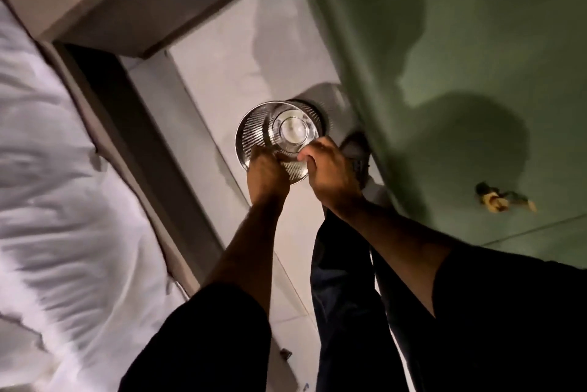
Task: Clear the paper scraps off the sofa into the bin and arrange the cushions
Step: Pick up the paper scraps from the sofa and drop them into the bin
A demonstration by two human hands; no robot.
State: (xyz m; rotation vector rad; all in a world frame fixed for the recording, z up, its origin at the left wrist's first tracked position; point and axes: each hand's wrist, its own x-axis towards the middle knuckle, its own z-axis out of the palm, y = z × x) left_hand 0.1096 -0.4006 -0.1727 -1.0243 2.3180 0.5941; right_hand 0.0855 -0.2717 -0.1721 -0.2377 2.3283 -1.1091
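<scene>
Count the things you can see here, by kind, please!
Hands: 2, left hand and right hand
Bins: 1, the shiny bin
Sofas: 1, the green sofa
Paper scraps: 1, the scrap on the sofa
Total: 5

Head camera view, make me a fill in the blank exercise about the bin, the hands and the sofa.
1. Both hands, left hand and right hand, are at the near rim of the metal ____.
2. The bin stands on the ____.
3. The sofa is ____ in colour.
4. A crumpled scrap lies on the ____.

Missing words: bin; floor; green; sofa
</scene>
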